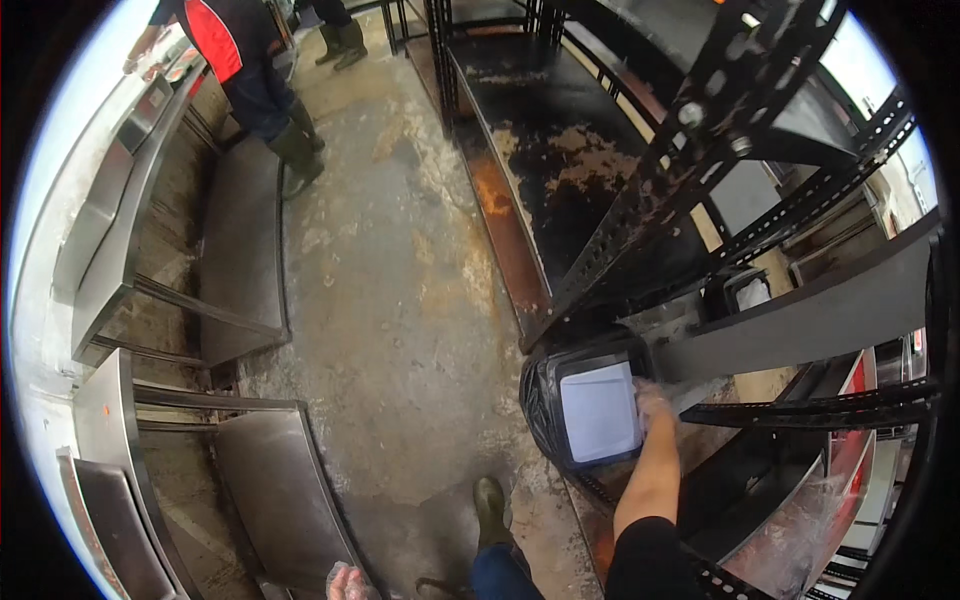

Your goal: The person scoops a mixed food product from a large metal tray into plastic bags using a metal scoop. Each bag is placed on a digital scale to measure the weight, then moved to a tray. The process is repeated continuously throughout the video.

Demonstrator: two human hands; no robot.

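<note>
My right hand (654,405), in a clear plastic glove, is at the right edge of a white rectangular panel or sheet (598,412). This white piece lies within a black squarish frame (555,405) at the top of a bin lined with a black plastic bag (536,409). The fingers are blurred, so I cannot tell whether they grip the edge or only touch it. My left hand (349,581), also in a clear glove, shows only its fingers at the bottom edge, beside a low steel shelf (281,487).
A black slotted-angle rack (637,217) with a worn black shelf (555,97) rises beyond the bin. Steel tables (135,247) line the left wall. A person in rubber boots (300,157) stands at them; another person's boots (341,43) show farther off. Concrete floor (375,300) runs between.
</note>
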